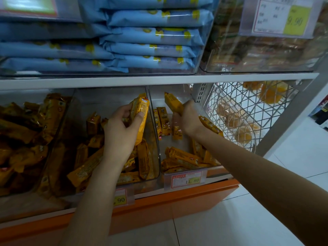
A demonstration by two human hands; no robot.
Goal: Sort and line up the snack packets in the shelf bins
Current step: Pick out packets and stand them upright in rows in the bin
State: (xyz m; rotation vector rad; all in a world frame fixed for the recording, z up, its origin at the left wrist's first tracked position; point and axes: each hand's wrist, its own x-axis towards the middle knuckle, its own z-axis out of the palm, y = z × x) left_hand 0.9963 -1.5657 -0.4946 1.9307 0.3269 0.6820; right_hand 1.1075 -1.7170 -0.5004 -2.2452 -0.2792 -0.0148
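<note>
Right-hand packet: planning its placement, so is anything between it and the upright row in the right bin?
Nothing visible: the packet in the right hand is above bare bin floor beside the upright row.

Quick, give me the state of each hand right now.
Left hand: closed, gripping an orange snack packet.
Right hand: closed, gripping a second orange packet.

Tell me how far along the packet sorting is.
Done: some upright packets at the back of the right bin. In hand: left hand grips one packet, right hand another. Left: the jumbled heap in the middle bin, loose packets at the right bin's front.
</note>
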